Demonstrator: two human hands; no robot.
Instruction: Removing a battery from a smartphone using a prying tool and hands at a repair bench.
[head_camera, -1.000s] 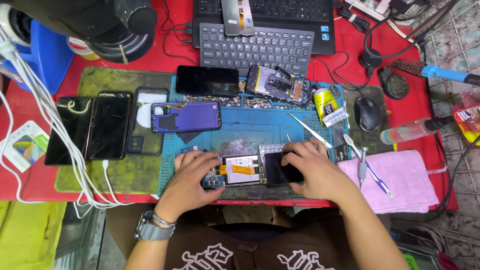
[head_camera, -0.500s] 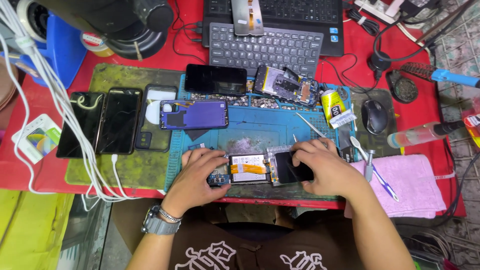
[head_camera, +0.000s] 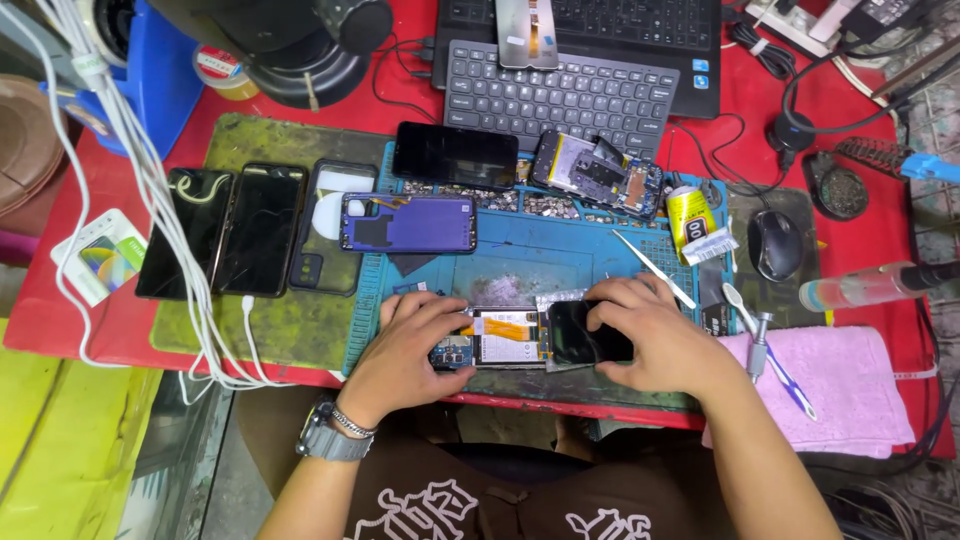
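I see the opened phone (head_camera: 490, 337) with its dark screen panel (head_camera: 588, 335) swung off toward 3 o'clock, both hands' fingers holding it; closing looks left.

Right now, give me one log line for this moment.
left hand: holds opened phone | right hand: on black screen panel | surface: blue mat

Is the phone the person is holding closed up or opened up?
Opened up. The phone between the left hand and right hand shows its insides: an orange strip and circuit parts, no back cover.
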